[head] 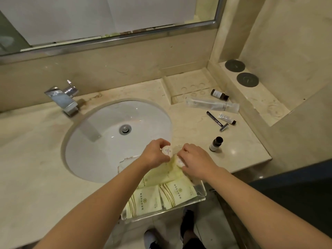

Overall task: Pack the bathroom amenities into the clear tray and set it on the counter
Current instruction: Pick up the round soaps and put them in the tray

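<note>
A clear tray sits on the counter's front edge, partly over the sink, with several pale yellow sachets lying in it. My left hand holds a round white soap above the tray's far end. My right hand grips a second round white soap just over the sachets. Loose on the counter to the right lie a toothbrush packet, a razor, a small white tube, a lying dark bottle and an upright dark bottle.
A white oval sink with a chrome faucet fills the middle of the beige marble counter. A recessed holder and two dark round discs sit at the back right. A mirror hangs above.
</note>
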The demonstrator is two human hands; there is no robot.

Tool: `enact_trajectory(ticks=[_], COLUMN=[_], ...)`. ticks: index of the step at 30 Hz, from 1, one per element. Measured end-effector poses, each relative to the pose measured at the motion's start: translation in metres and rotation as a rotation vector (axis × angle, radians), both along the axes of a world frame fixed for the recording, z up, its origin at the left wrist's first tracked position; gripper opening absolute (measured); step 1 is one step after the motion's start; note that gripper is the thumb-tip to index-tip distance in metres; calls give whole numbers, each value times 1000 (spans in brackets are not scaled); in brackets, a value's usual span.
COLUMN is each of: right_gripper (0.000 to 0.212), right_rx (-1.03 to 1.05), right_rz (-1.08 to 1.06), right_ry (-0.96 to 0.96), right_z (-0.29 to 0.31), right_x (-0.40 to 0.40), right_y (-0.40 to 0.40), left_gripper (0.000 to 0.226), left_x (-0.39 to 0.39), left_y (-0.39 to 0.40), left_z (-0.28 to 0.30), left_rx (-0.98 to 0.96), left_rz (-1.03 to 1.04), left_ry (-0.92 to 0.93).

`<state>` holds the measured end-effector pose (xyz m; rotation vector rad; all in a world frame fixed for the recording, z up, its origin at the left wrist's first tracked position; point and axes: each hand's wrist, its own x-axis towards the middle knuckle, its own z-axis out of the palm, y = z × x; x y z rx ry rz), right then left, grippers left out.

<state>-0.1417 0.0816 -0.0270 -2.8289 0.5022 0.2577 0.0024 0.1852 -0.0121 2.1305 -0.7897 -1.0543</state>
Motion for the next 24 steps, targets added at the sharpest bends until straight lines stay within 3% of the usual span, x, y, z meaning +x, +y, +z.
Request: enact_trajectory(ticks=[4,11,18,24], right_gripper=[16,20,56,51], right_rx=[-96,-174,-109,-91], right_rz=[12,-42,-63,-101], right_ry=[-63,-86,-66,-108], right_z=[-6,-15,-12,-10], right_x=[3,-5,-20,-31], right_y=[4,4,4,10], left_gripper=[52,53,49,46], left_x=[-5,-18,-32,-37], left_y=[3,6,6,5], left_z=[-4,-8,-10,-14], left_rx=[35,62,65,70], left_rz=[-98,-263,-329,-369], left_ry=[-111,-208,-276,-323])
